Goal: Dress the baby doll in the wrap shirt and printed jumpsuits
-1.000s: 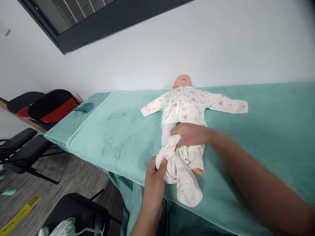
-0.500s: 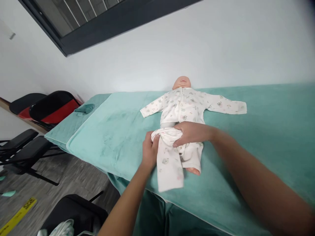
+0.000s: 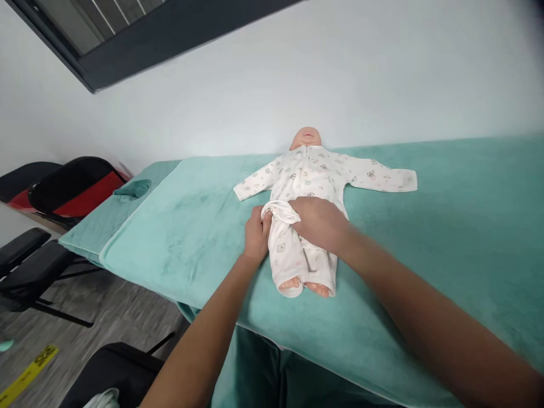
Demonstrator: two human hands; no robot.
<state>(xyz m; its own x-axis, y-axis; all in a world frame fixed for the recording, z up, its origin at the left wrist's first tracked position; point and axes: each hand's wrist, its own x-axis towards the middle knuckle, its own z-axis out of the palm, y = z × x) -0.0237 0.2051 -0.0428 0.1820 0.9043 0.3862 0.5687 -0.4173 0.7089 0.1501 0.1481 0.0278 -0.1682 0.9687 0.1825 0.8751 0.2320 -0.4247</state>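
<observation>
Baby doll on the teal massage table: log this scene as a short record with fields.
doll: baby doll, on its back, head toward the wall
top: white printed shirt, sleeves spread
bottoms: white printed trousers, waistband bunched
feet: both showing at the cuffs
left hand: left hand, gripping the waistband
right hand: right hand, at the waistband, fingertips hidden
surface: teal-covered massage table
nearby: black-and-red chairs

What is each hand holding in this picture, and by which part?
Left hand and right hand both hold the doll's patterned trousers, gripping the bunched waistband, one at each side.
</observation>
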